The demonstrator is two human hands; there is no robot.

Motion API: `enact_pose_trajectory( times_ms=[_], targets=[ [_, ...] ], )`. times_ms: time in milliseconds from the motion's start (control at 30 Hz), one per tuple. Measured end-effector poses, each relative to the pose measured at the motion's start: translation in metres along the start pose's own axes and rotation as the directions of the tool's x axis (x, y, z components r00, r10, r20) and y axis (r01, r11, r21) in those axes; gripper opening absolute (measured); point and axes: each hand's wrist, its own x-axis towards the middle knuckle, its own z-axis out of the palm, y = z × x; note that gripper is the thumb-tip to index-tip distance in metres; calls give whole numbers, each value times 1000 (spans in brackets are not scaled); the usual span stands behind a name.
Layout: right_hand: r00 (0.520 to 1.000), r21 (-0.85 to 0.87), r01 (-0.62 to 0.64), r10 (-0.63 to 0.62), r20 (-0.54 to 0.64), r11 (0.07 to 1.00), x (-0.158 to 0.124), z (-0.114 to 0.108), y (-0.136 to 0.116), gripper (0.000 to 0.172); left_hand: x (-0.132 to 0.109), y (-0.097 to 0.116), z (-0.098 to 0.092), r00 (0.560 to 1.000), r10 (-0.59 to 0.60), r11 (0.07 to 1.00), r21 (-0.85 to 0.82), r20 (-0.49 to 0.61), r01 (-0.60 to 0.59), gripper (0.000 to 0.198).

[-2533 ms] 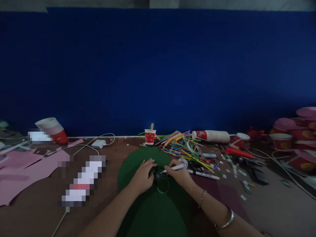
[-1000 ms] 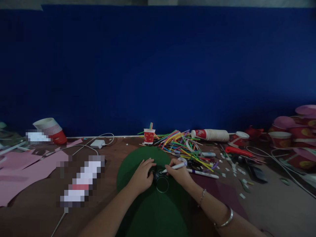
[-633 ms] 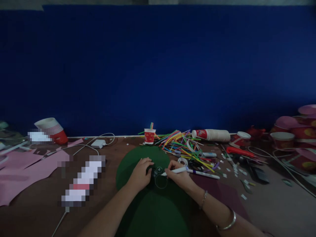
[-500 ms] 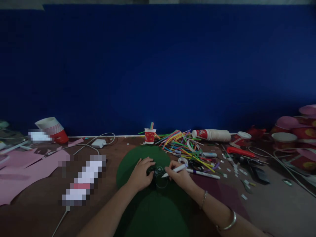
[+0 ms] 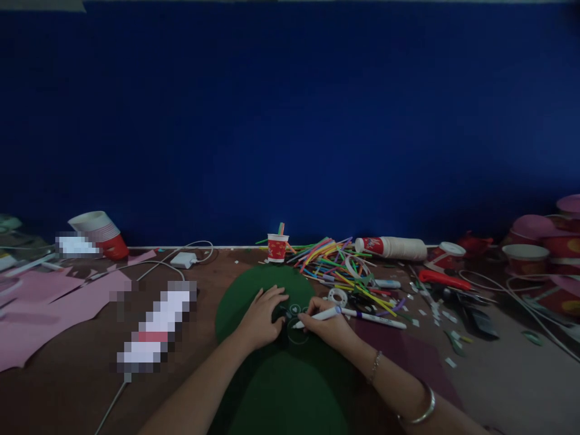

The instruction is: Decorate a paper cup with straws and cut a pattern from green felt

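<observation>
A large rounded sheet of green paper [image 5: 290, 386] lies before me. My left hand [image 5: 263, 317] presses on it with fingers spread, thumb apart from the forefinger. In the dim gap beside that thumb I cannot make out whether a small dark thing lies there. My right hand [image 5: 328, 323] grips a white marker [image 5: 324, 315] like a pen, its tip down at the paper. Thin white circles are drawn around the tip, with a small heart-like mark inside one. A second white marker [image 5: 378, 319] lies just beyond the right hand.
Colourful strips [image 5: 324, 257] are heaped behind the paper near a small red cup [image 5: 277, 248]. Stacked paper cups [image 5: 399, 248], red-handled scissors [image 5: 444, 279] and white scraps lie rightward. To the left are pink paper [image 5: 67, 320], a blurred power strip [image 5: 156, 329] and a white charger [image 5: 183, 260].
The marker tip has shifted slightly left along the lower white circle, the right hand moving with it. My left hand stays in place on the paper. The whole view has shifted a little.
</observation>
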Motion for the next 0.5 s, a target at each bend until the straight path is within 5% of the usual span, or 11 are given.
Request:
enact_pose_trajectory(
  times_ms=[500],
  targets=[
    [999,6,-1,1,49,1000,1,0,0,22,0,1,0,1000,-16,1000,3,19,16,47]
  ],
)
